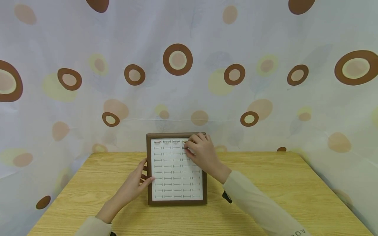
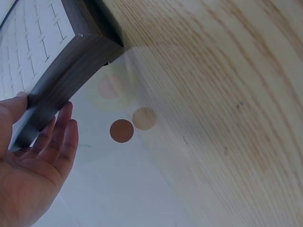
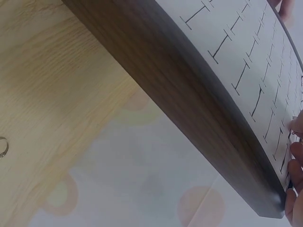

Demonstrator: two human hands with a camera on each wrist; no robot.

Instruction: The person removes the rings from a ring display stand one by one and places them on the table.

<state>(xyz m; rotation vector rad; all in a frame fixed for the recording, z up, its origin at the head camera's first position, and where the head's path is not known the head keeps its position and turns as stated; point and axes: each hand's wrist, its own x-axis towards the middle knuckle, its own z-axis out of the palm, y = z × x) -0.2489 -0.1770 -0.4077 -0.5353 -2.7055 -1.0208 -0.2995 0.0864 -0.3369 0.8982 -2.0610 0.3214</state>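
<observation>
at twelve o'clock before you, the board stands on the table, your left hand gripping its nine o'clock edge between thumb and fingers, likely to steady it, while your right hand, fingers bunched at one o'clock, seems to pinch a ring.

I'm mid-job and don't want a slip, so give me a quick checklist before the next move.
1. Left hand gripping the display board by its left edge: ok, thumb in front, fingers behind.
2. Board's slotted face turned toward the person: ok.
3. Rings showing in the first three top-row slots: ok.
4. Right hand at the upper slots: ok.
5. Ring secure between its fingertips: cannot tell, the fingers hide it.
6. Table free of loose rings: not ok, a loose ring lies there.
</observation>
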